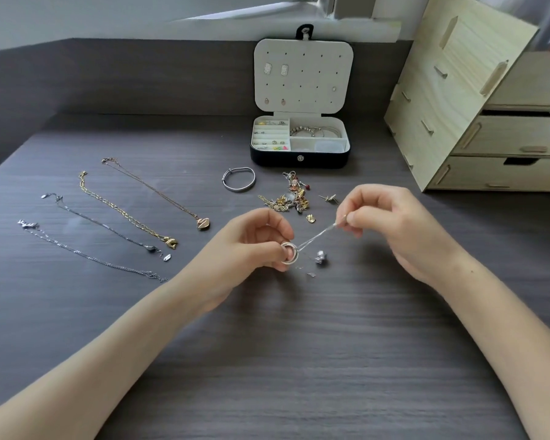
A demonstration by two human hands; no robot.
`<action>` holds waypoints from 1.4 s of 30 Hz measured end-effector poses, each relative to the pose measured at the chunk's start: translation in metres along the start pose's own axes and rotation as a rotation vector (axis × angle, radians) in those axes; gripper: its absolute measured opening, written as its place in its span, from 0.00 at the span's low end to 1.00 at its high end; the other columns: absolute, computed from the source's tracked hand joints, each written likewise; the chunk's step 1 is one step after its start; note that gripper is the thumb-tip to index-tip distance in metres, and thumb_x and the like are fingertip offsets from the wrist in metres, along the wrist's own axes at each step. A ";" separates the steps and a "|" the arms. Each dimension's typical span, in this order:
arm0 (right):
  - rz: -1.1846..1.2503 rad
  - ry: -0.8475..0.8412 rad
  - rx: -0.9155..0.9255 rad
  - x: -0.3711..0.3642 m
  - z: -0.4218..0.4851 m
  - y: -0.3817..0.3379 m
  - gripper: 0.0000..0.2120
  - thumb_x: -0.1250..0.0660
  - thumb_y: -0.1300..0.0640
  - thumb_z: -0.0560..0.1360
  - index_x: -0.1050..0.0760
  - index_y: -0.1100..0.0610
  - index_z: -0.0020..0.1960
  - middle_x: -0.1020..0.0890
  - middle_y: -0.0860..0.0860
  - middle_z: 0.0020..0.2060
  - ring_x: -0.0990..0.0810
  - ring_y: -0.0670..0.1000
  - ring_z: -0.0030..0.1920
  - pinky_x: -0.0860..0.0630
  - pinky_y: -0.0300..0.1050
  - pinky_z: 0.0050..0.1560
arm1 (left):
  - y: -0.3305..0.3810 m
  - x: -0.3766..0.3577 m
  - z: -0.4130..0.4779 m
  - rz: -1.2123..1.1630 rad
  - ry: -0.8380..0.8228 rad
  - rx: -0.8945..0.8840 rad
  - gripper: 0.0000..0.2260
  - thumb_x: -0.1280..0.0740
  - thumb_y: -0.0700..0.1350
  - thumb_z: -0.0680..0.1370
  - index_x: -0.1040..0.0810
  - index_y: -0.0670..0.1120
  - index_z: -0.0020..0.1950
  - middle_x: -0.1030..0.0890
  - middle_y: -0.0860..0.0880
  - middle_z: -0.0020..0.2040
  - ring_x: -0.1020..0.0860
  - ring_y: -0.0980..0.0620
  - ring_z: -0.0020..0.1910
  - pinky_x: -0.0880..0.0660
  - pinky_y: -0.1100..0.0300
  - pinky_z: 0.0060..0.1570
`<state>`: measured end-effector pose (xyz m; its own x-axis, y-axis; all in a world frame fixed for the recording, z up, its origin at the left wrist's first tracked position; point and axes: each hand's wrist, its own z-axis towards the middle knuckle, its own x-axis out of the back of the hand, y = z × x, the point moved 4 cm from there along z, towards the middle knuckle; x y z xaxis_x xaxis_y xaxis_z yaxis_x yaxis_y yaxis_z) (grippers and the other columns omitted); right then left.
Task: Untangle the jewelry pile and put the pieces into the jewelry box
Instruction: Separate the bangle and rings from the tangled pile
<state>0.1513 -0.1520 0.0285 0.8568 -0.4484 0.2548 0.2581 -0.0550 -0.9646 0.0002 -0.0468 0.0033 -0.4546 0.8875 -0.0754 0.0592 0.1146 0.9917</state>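
My left hand point(254, 239) pinches a silver ring point(289, 254) just above the dark table. A thin silver chain point(318, 237) runs through the ring up to my right hand point(391, 220), which pinches its other end. A small silver charm point(321, 258) lies right of the ring. The tangled jewelry pile point(291, 198) sits behind my hands. Further back stands the open black jewelry box point(300, 157), with earrings pinned in its white lid and bangles in its tray.
Several necklaces lie stretched out at the left, among them a gold chain point(121, 209) and one with a heart pendant point(203, 223). A silver bangle point(238, 179) lies left of the pile. A wooden drawer unit point(477, 100) stands at the right.
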 end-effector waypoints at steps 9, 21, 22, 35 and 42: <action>0.441 -0.079 -0.137 -0.006 0.003 0.011 0.02 0.41 0.64 0.65 0.31 0.61 0.37 0.17 0.60 0.37 0.20 0.54 0.37 0.22 0.43 0.38 | 0.001 0.000 0.001 0.004 -0.003 0.016 0.06 0.34 0.36 0.65 0.21 0.41 0.41 0.23 0.49 0.33 0.26 0.52 0.32 0.24 0.64 0.38; 0.465 -0.028 0.032 -0.026 0.000 0.008 0.02 0.42 0.63 0.69 0.34 0.59 0.42 0.20 0.53 0.34 0.28 0.48 0.31 0.31 0.37 0.33 | 0.002 0.002 0.002 -0.068 0.009 0.088 0.06 0.38 0.35 0.63 0.22 0.40 0.37 0.26 0.47 0.30 0.29 0.53 0.29 0.25 0.62 0.32; 0.480 -0.030 0.038 -0.025 0.000 0.008 0.02 0.43 0.63 0.69 0.34 0.59 0.42 0.19 0.54 0.35 0.27 0.48 0.32 0.31 0.38 0.33 | 0.002 0.002 0.002 -0.072 0.008 0.088 0.06 0.38 0.35 0.63 0.22 0.40 0.36 0.26 0.47 0.30 0.29 0.53 0.29 0.25 0.62 0.32; 0.401 -0.095 -0.009 -0.035 -0.001 0.011 0.01 0.43 0.59 0.72 0.35 0.57 0.44 0.22 0.53 0.30 0.31 0.49 0.29 0.38 0.39 0.30 | 0.002 -0.001 0.001 -0.008 -0.053 0.105 0.08 0.39 0.36 0.63 0.21 0.41 0.35 0.25 0.47 0.30 0.30 0.53 0.29 0.26 0.64 0.32; -0.065 -0.198 0.214 -0.031 -0.013 -0.006 0.03 0.37 0.61 0.73 0.30 0.60 0.45 0.29 0.59 0.29 0.33 0.56 0.30 0.35 0.44 0.33 | 0.002 0.000 0.001 -0.023 -0.026 0.093 0.07 0.38 0.36 0.63 0.22 0.40 0.36 0.26 0.46 0.31 0.30 0.52 0.30 0.27 0.63 0.31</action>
<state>0.1180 -0.1492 0.0256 0.9002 -0.2663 0.3445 0.3856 0.1203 -0.9148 0.0010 -0.0459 0.0053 -0.4334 0.8955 -0.1015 0.1319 0.1744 0.9758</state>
